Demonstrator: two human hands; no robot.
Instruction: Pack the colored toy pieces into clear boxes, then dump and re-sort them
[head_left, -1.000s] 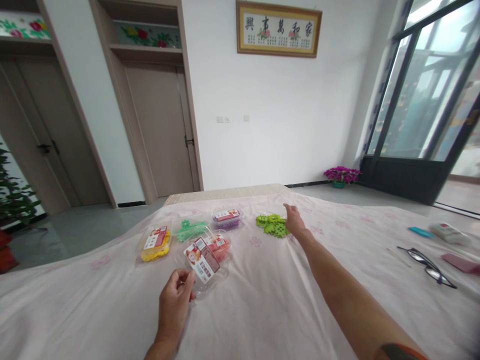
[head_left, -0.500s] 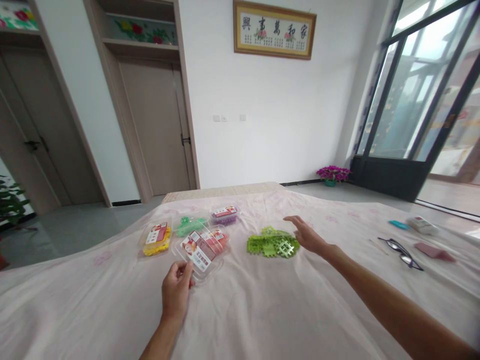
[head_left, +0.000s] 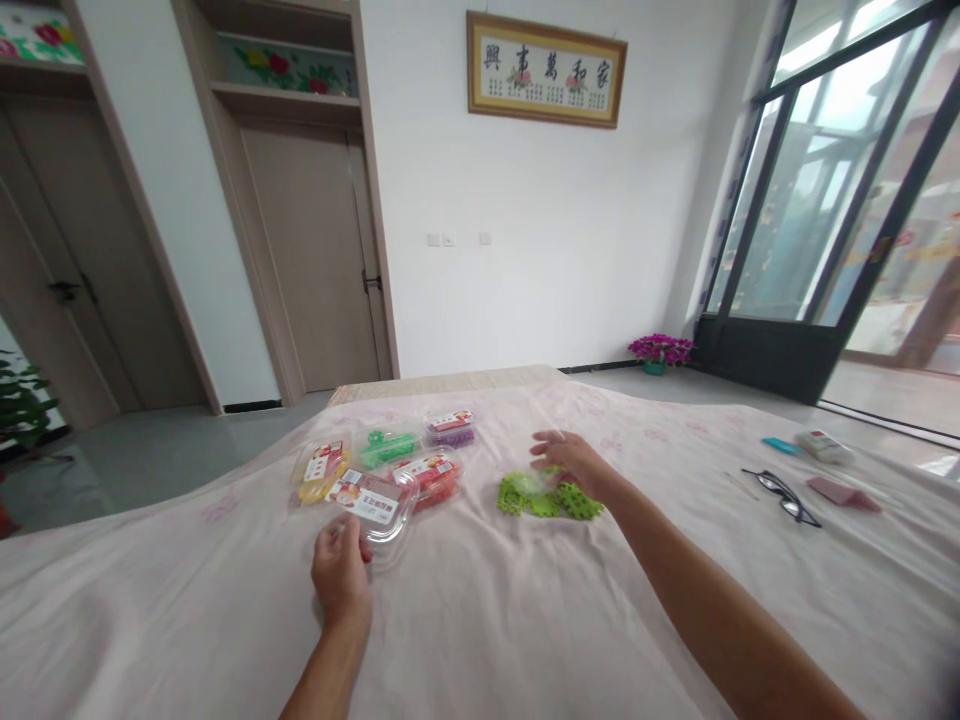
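My left hand (head_left: pixel 343 568) pinches the near edge of a clear plastic box (head_left: pixel 390 533) with a printed label, tilted above the sheet. My right hand (head_left: pixel 574 462) is over the far side of a pile of light-green plastic pieces (head_left: pixel 547 500), its fingers stretched to the left and apart. Something clear and shiny lies over part of this pile; I cannot tell what it is. Beyond the held box stand clear boxes of red pieces (head_left: pixel 439 485), yellow pieces (head_left: pixel 313 490), green pieces (head_left: pixel 390 450) and purple pieces (head_left: pixel 452 436).
The pale pink sheet (head_left: pixel 480 630) has folds across its surface. On the right are glasses (head_left: pixel 784 495), a pink folded item (head_left: pixel 845 494), a blue item (head_left: pixel 781 445) and a white packet (head_left: pixel 823 446). A pot of purple flowers (head_left: pixel 660 350) stands on the floor behind.
My left hand has shifted slightly left with the box, which now lies flatter. My right hand has moved left over the green pile. The camera view has turned slightly right.
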